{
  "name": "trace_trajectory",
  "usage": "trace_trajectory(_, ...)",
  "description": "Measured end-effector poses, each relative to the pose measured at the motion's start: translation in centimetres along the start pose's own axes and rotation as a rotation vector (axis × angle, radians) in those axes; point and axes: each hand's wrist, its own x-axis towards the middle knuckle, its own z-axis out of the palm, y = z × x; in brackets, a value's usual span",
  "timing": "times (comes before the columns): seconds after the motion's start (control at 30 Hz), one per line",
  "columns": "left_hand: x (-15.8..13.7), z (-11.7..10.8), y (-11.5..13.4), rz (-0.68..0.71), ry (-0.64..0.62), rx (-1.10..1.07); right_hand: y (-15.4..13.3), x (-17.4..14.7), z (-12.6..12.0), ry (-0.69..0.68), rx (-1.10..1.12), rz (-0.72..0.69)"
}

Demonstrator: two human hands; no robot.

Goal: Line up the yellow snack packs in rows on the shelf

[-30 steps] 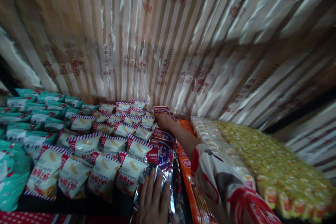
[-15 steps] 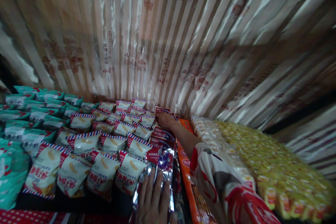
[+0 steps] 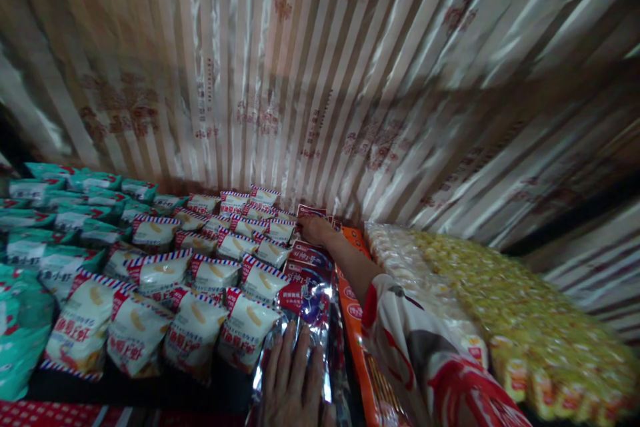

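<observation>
A column of dark red snack packets (image 3: 303, 280) with silver backing runs away from me, the packets overlapping. My left hand (image 3: 295, 373) lies palm down with fingers outstretched on the shiny silver part of the nearest packet. Farther back, my right hand (image 3: 314, 229) reaches in from the right, its fingers bent together at the rear dark red packets by the wall. Its fingertips are partly hidden, though they seem to pinch a packet's edge. White snack bags (image 3: 250, 333) with red and blue striped edges stand in rows just to the left.
Green snack bags (image 3: 70, 273) fill the far left. Right of the red packets lie orange packs (image 3: 355, 310), clear-wrapped white packs (image 3: 425, 280) and many yellow packs (image 3: 525, 320). A striped, creased sheet (image 3: 320, 80) hangs behind as a wall. Red dotted cloth (image 3: 50, 412) edges the front.
My right hand and the rear dark red packet have shifted very slightly to the right. The left hand stays flat in the same place.
</observation>
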Motion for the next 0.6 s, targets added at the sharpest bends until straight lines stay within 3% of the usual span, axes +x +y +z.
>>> trace_trajectory(0.33,-0.25,0.63,0.33,-0.049,0.034,-0.032,-0.12,-0.06,-0.15,-0.031,-0.009,0.024)
trace_trajectory(0.6,-0.15,0.55,0.05,-0.024,0.037,-0.025,-0.20,-0.25,0.14,0.029,0.020,-0.026)
